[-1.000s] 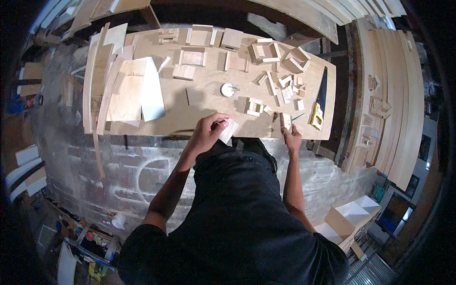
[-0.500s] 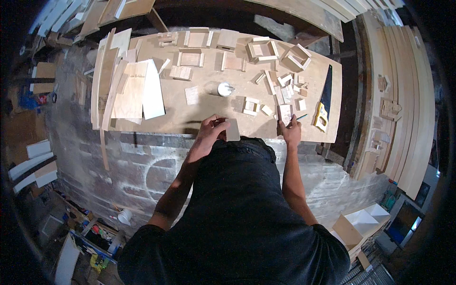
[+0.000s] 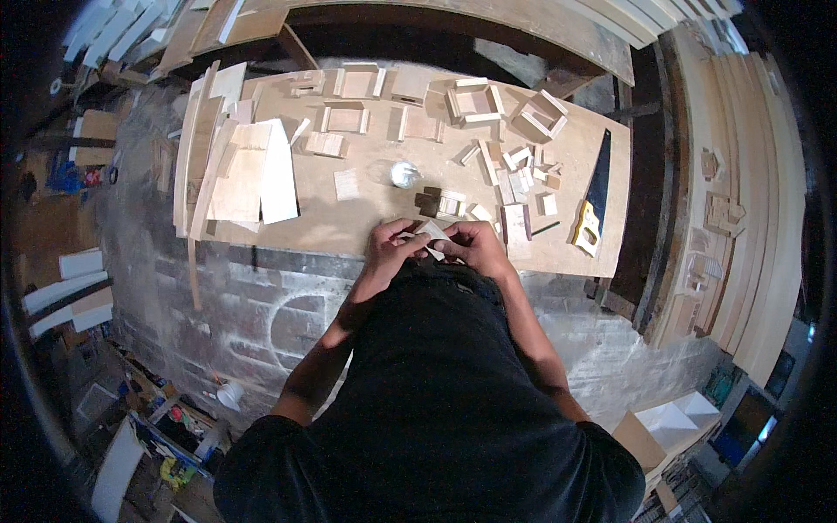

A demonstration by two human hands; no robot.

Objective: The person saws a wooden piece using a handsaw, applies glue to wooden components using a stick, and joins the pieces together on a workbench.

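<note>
Close to my body at the table's front edge, my left hand [image 3: 386, 250] and my right hand [image 3: 478, 249] both pinch a small flat wooden piece [image 3: 433, 230], held at a tilt. The fingers cover part of it. Just beyond the hands stands a small wooden frame [image 3: 451, 203], with a little block [image 3: 479, 213] beside it. Right of my right hand lie a flat wooden board [image 3: 516, 223] and a dark pencil [image 3: 546, 229]. A white round container [image 3: 404, 174] stands farther back.
The plywood table [image 3: 349, 227] carries a handsaw [image 3: 591, 200] with a yellow handle at right. Several wooden box frames [image 3: 476, 100] line its far side, and loose offcuts [image 3: 523, 166] lie right of centre. Boards and a white panel [image 3: 279, 179] are stacked at left.
My right hand has let go of the flat board at the right and moved left to grip the piece in my left hand. That piece is now tilted.
</note>
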